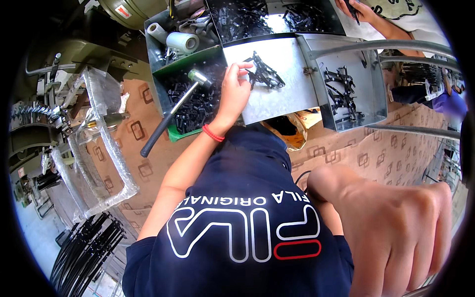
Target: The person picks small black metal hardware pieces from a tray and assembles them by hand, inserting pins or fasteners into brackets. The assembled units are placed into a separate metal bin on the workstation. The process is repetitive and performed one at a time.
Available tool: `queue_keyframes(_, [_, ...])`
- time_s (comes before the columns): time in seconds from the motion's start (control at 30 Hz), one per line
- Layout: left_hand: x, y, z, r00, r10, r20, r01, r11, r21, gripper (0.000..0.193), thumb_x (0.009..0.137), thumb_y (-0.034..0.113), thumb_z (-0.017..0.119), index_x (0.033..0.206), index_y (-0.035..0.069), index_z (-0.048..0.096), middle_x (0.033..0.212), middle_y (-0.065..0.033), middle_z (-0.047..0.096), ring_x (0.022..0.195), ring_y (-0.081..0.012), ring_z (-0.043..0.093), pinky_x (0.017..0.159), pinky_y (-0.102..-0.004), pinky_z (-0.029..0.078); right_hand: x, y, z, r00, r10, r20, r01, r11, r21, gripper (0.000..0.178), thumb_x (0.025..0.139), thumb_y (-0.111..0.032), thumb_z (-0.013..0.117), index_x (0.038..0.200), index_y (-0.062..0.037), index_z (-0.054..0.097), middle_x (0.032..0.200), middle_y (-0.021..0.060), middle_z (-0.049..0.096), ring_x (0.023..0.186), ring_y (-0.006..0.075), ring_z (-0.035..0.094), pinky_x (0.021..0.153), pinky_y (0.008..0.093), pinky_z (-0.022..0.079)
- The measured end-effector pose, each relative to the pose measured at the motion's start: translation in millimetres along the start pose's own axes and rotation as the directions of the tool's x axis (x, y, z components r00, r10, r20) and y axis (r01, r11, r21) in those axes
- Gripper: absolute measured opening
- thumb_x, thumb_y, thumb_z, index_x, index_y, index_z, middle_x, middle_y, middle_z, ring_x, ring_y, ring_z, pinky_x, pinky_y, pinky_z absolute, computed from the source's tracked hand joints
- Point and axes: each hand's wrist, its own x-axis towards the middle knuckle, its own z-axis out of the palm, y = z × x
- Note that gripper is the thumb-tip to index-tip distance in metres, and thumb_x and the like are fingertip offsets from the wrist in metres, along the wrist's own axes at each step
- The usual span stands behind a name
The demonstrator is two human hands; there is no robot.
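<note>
The black parts (267, 78) lie on the far silver plate (292, 101), just right of our left hand (236, 90), half bent. Our right hand (396, 232) is near right, well apart, knuckles bent. Whether either grips, we cannot tell.

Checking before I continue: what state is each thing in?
Left grip: at black part, contact unclear
Right grip: near camera, fingertips hidden
Black part: on metal plate
Hammer: lying across green bin
Green bin: open, holding small pieces
Metal tray: open, holding longer pieces
Pale rolls: on their sides
Frame: plastic-wrapped
</note>
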Motion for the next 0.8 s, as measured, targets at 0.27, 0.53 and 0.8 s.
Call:
queue_keyframes(0.27, [0.0, 2.2, 3.3, 1.0, 0.014, 0.009, -0.014, 1.0, -0.008, 0.034, 0.067, -0.008, 0.042, 0.098, 0.003, 0.053, 0.1, -0.011, 0.051, 0.089, -0.0206, 0.052, 0.073, -0.0287, 0.043, -22.6, -21.1, 41.3, 0.958, 0.013, -0.285, -0.03, 0.998, -0.059, 0.018, 0.062, 0.013, 0.046, 0.047, 0.0042, 0.045, 0.047, 0.0168, 0.042, 0.042, 0.0229, 0.044, 0.041, 0.0358, 0.042])
queue_keyframes(0.53, [-0.9, -1.5, 4.0, 0.999, 0.043, -0.019, -0.043, 0.999, -0.024, 0.034, 0.067, -0.009, 0.042, 0.097, 0.003, 0.053, 0.099, -0.0118, 0.052, 0.088, -0.0219, 0.053, 0.07, -0.0283, 0.044, -17.4, -10.8, 43.8, 0.963, -0.002, -0.27, -0.028, 0.994, -0.107, 0.018, 0.062, 0.011, 0.046, 0.047, 0.0017, 0.045, 0.047, 0.0142, 0.042, 0.042, 0.021, 0.043, 0.044, 0.0353, 0.044])
queue_keyframes(0.8, [-1.1, -0.3, 3.6, 0.998, 0.039, -0.039, -0.041, 0.998, -0.053, 0.032, 0.068, -0.008, 0.043, 0.096, 0.002, 0.053, 0.1, -0.0115, 0.053, 0.087, -0.0206, 0.054, 0.07, -0.0279, 0.044, -9.6, -8.4, 38.4, 0.967, 0.034, -0.251, -0.069, 0.989, -0.131, 0.018, 0.062, 0.009, 0.046, 0.047, -0.0009, 0.045, 0.047, 0.0116, 0.042, 0.042, 0.0191, 0.042, 0.048, 0.0348, 0.046])
